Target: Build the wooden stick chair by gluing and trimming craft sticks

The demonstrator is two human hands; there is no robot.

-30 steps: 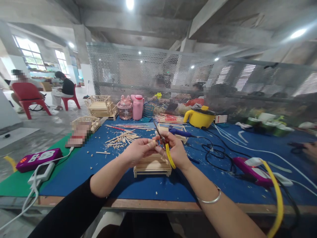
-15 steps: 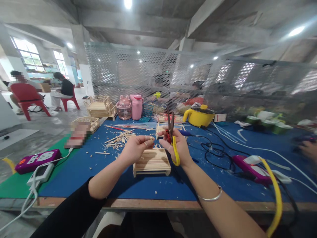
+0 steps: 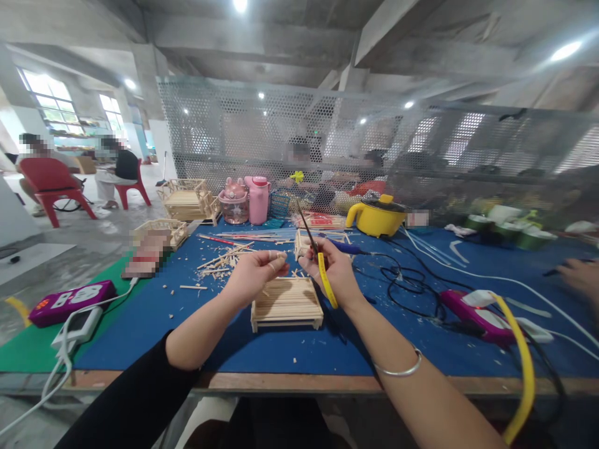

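My left hand (image 3: 255, 274) is closed in a pinch just above the slatted wooden frame, on what looks like a small pale piece of wooden stick (image 3: 281, 255), mostly hidden by the fingertips. Scissors (image 3: 326, 282) with a yellow handle are in my right hand (image 3: 337, 274), their dark blades pointing up and away. Under both hands, a small slatted rack of wooden sticks (image 3: 286, 304) stands on the blue mat. Behind my right fingers another little wooden piece (image 3: 302, 242) is partly covered.
Loose sticks (image 3: 219, 265) and scraps litter the blue mat (image 3: 150, 337). Behind stand a pink jug (image 3: 258, 201), a yellow pot (image 3: 379, 218) and wooden racks (image 3: 187, 202). A purple power strip (image 3: 472, 318) and cables lie right; another person's hand (image 3: 580, 277) is at the far right.
The scissors have turned, so their blades now tilt left and look closer together. My left hand has shifted slightly up and left, still pinched.
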